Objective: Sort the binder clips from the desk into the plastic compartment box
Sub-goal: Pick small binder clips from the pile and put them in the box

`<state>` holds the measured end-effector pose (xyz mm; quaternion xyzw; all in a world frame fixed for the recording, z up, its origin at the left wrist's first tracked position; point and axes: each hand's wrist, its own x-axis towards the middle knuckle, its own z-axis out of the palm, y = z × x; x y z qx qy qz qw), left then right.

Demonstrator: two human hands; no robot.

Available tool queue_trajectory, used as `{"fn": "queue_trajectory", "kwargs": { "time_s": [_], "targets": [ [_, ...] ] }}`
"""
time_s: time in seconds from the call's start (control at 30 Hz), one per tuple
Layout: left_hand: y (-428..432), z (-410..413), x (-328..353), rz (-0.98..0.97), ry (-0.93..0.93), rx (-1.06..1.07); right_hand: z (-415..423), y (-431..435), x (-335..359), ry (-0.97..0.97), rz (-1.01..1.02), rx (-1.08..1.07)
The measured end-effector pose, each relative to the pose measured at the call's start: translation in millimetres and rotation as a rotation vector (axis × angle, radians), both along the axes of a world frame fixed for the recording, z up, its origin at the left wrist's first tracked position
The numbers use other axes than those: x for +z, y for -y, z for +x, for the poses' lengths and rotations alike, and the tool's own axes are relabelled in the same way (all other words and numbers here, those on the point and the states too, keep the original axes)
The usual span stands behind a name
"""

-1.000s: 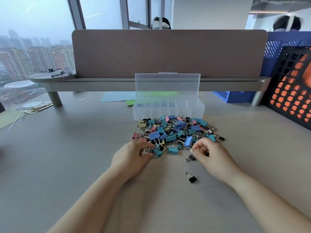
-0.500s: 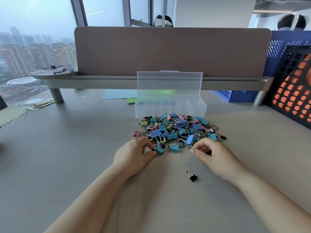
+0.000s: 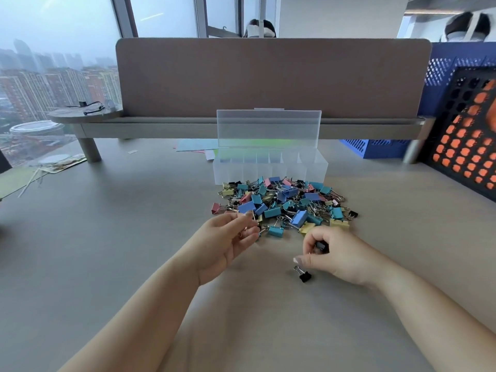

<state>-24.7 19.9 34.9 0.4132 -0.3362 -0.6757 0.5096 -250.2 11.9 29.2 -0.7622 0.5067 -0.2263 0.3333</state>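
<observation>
Head view: looks down over both forearms at a grey table (image 3: pixel 120 251); this is the only view.
Pile (image 3: pixel 284 202): binder clips heaped mid-table, far edge touching the front wall of the box. Colours are blue, teal, pink, yellow and black, with the wire handles tangled.
Box (image 3: pixel 271 171): clear plastic, just behind the pile, long side facing the camera. One row of compartments side by side. Contents not readable through the frosted wall.
Lid (image 3: pixel 268 124): open, standing upright along the back edge of the box.
Left hand (image 3: pixel 228 237): at the near-left edge of the pile, palm turned to the right, thumb on top, fingers half curled.
Small clip (image 3: pixel 259 228): black, right at the left fingertips. Can't tell whether it is pinched or only touched.
Right hand (image 3: pixel 338 255): just on the near side of the pile, toward its right end. Fingers curled tight round the held clip.
Held clip (image 3: pixel 322 245): black, only partly visible between the curled fingers and the thumb.
Loose clip (image 3: pixel 304 275): black, lying alone on the table just below the right thumb tip, apart from the pile.
Panel (image 3: pixel 268 76): brown divider across the back of the table, with a grey shelf (image 3: pixel 161 127) along its base.
Papers (image 3: pixel 196 145): light blue and green sheets, flat on the table behind the box to its left.
Crates: a blue crate (image 3: pixel 375 149) at far right under the shelf, and a black crate (image 3: pixel 469 146) beside it with orange showing through its holes.
Window (image 3: pixel 53 63): on the left, hazy city towers outside.
</observation>
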Motion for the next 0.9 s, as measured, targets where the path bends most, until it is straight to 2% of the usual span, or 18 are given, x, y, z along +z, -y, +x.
{"fn": "queue_trajectory", "kwargs": {
  "time_s": [0.17, 0.33, 0.4, 0.53, 0.57, 0.63, 0.77, 0.9],
  "targets": [
    [-0.1, -2.6, 2.4, 0.067, -0.116, 0.079, -6.1, 0.7, 5.0, -0.095, -0.020, 0.072],
    [1.2, -4.7, -0.3, 0.045, -0.007, 0.099, -5.0, -0.2, 7.5, -0.122, -0.004, 0.073],
    [1.7, -5.7, -3.4, -0.003, 0.158, 0.102, -3.1, -2.0, 8.3, -0.100, 0.023, 0.090],
    [6.7, -4.7, -14.9, -0.295, 0.875, 0.201, 1.7, -4.6, 6.9, -0.172, 0.021, 0.074],
    [8.3, -4.1, -17.9, -0.381, 0.995, 0.231, 2.3, -4.1, 6.5, -0.186, -0.001, 0.061],
    [10.4, -4.8, -21.0, -0.466, 1.113, 0.252, 3.1, -3.2, 5.5, -0.188, -0.022, 0.053],
    [13.8, -11.6, -20.5, -0.490, 1.316, 0.234, 7.1, -1.3, 2.0, -0.191, -0.018, 0.037],
    [15.7, -13.0, -21.4, -0.507, 1.408, 0.216, 16.4, 2.6, -0.1, -0.204, -0.083, 0.012]
  ]
}}
